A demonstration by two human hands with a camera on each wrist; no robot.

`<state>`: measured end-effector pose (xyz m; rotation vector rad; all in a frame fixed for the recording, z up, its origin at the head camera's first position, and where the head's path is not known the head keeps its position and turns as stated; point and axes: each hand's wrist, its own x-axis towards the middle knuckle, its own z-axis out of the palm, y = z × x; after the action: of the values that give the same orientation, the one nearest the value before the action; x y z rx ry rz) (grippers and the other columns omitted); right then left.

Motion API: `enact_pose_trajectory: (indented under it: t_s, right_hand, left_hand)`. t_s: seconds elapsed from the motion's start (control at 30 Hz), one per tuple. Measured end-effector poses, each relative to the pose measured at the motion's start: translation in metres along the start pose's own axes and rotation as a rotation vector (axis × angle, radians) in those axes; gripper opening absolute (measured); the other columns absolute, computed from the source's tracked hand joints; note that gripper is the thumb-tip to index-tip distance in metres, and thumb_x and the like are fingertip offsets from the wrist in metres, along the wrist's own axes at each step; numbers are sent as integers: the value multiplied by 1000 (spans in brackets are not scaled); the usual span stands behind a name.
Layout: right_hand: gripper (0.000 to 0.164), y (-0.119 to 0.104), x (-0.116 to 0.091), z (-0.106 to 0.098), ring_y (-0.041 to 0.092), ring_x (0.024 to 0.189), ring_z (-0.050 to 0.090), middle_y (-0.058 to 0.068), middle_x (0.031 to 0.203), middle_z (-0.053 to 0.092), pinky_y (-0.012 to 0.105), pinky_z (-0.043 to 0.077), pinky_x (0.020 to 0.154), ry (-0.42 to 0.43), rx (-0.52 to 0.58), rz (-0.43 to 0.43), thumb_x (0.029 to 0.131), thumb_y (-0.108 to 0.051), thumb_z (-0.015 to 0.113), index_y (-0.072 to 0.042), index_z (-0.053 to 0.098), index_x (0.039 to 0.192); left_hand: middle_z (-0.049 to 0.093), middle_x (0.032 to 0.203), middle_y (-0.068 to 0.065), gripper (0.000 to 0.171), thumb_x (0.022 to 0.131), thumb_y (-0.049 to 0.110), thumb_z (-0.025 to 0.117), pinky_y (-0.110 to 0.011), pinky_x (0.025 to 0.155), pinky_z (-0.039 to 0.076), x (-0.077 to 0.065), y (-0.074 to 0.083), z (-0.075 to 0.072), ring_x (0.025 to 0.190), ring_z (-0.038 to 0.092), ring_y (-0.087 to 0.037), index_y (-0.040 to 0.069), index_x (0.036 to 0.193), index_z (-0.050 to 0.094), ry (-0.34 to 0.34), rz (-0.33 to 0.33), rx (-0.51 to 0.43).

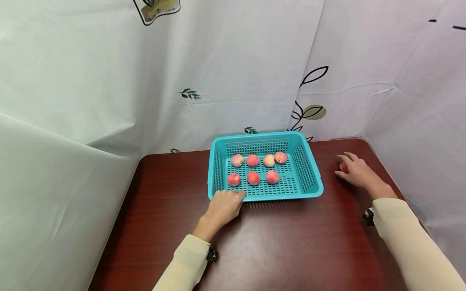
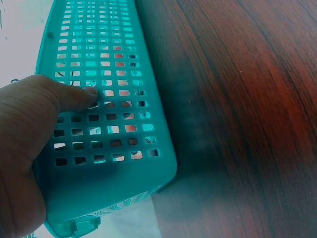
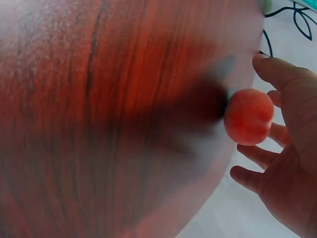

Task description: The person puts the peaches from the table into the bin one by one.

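Note:
A turquoise plastic basket [image 1: 313, 178] with slotted walls stands at the table's back edge. Several red and yellow peaches [image 1: 253, 178] lie on its floor in two loose rows. My left hand [image 1: 224, 206] grips the near rim left of its middle; the left wrist view shows the thumb [image 2: 74, 95] pressed on the outer wall, while the fingers beyond the rim are hidden. Right of the basket, a single red peach [image 3: 249, 117] rests on the table. Around it my right hand [image 1: 358, 173] holds its fingers spread and bent, without a visible grip.
The dark red wooden table [image 1: 284, 242] has rounded back corners. White patterned sheeting [image 1: 236, 72] hangs behind it and along both sides. Each wrist carries a small black device, such as the left one [image 1: 212, 254].

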<state>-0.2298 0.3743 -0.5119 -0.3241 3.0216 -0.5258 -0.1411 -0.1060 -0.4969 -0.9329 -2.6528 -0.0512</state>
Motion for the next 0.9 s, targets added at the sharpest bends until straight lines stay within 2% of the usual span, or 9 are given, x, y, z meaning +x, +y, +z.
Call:
enact_pose_trajectory:
  t_s: [0.27, 0.4, 0.67, 0.9]
  right_hand:
    - [54, 5, 1, 12, 65, 127, 34, 41, 146, 35, 75, 35, 103, 2, 27, -13, 101, -15, 62, 9, 42, 145]
    - [48, 3, 2, 16, 65, 126, 33, 40, 143, 37, 74, 34, 102, 25, 33, -28, 101, -12, 61, 9, 45, 142]
    - [36, -3, -3, 23, 58, 119, 36, 38, 134, 42, 69, 38, 98, 73, -6, -22, 103, -6, 57, 11, 51, 134]
    - [32, -2, -2, 33, 58, 117, 35, 39, 129, 43, 68, 33, 99, 135, -10, -21, 104, -3, 50, 12, 51, 133]
  left_hand:
    - [38, 51, 2, 25, 94, 6, 62, -27, 41, 18, 0, 1, 1, 42, 35, -12, 16, 74, 51, 13, 5, 6]
    - [37, 51, 3, 27, 94, 6, 63, -27, 41, 17, 0, 1, 0, 42, 33, -11, 16, 72, 50, 29, 9, 10]
    - [35, 50, 3, 27, 94, 6, 63, -27, 41, 16, -1, 2, -1, 42, 29, -11, 16, 72, 50, 14, 1, 1]
    - [35, 51, 3, 27, 95, 6, 62, -26, 41, 16, -1, 1, -1, 42, 30, -11, 16, 73, 50, 12, 0, 6]
